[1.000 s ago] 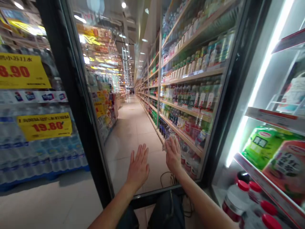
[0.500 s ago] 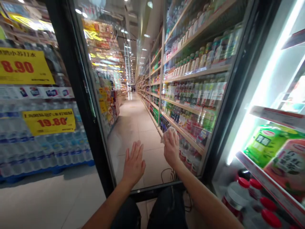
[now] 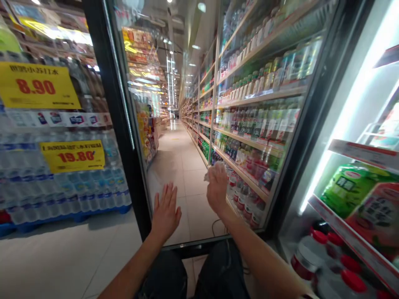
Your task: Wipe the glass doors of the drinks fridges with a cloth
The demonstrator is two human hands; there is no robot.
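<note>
A glass door (image 3: 195, 220) in a black frame (image 3: 126, 145) stands straight in front of me. My left hand (image 3: 166, 216) is open, its fingers stretched out at the lower left part of the glass. Whether the palm fully touches the pane I cannot tell. Further right, my right hand (image 3: 217, 191) is closed on a crumpled whitish cloth (image 3: 217, 169) held at the glass. The cloth sticks out above and beside the fingers; the rest is hidden by the hand.
At the right, lit cooler shelves (image 3: 358, 153) hold green and pink drink packs, with red-capped bottles (image 3: 311, 253) below. Stacked water bottles (image 3: 75, 187) with yellow price signs (image 3: 75, 155) stand at the left. Shelves of drinks (image 3: 258, 99) show in the glass.
My right hand has moved slightly left with the cloth. My left hand has also shifted a little left, and the view has turned slightly.
</note>
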